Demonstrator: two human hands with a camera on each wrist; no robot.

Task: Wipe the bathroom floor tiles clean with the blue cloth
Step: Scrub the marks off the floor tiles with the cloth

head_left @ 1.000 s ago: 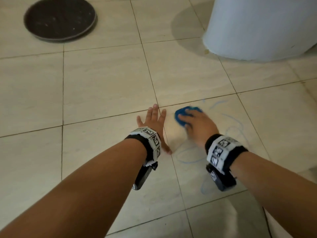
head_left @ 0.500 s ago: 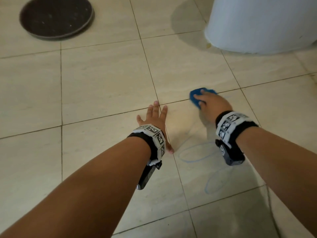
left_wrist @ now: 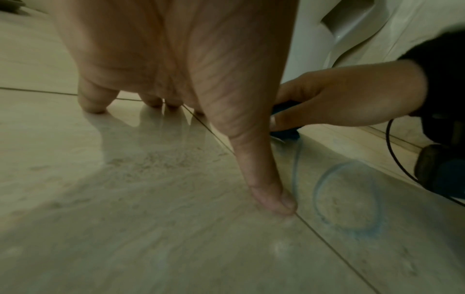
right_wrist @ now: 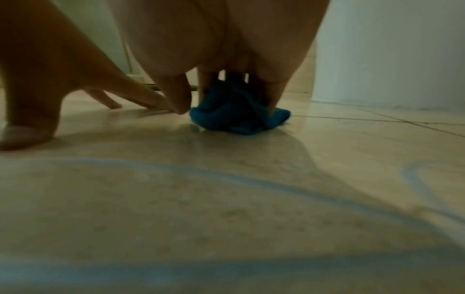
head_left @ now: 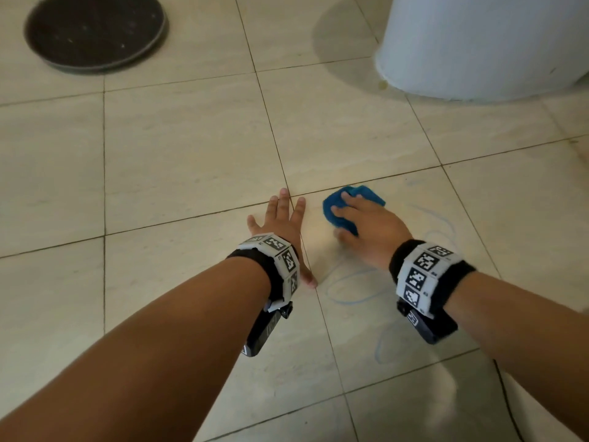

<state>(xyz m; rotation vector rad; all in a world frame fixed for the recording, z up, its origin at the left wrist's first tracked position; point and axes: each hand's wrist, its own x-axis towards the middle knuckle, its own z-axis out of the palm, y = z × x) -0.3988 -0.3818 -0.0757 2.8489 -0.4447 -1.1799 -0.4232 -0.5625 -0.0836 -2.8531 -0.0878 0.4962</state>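
Observation:
A bunched blue cloth [head_left: 338, 212] lies on the beige floor tiles [head_left: 191, 154]. My right hand [head_left: 366, 224] covers it, fingers and thumb curled round it and pushing it onto the tile. The right wrist view shows the blue cloth [right_wrist: 239, 111] squeezed between fingers and thumb. Faint blue scribbled loops [head_left: 347, 288] mark the tile just behind this hand, and a blue ring [left_wrist: 349, 199] shows in the left wrist view. To the cloth's left, my left hand [head_left: 280, 218] rests flat on the floor with fingers spread, holding nothing.
A white rounded fixture base [head_left: 478, 49] stands at the back right, close beyond the cloth. A dark round drain cover [head_left: 95, 30] sits at the back left. A thin black cable [head_left: 510, 406] runs along the floor at the lower right.
My right hand has dragged the cloth back leftward and nearer, close to the left hand, after a sweep toward the white base. The left hand has stayed planted.

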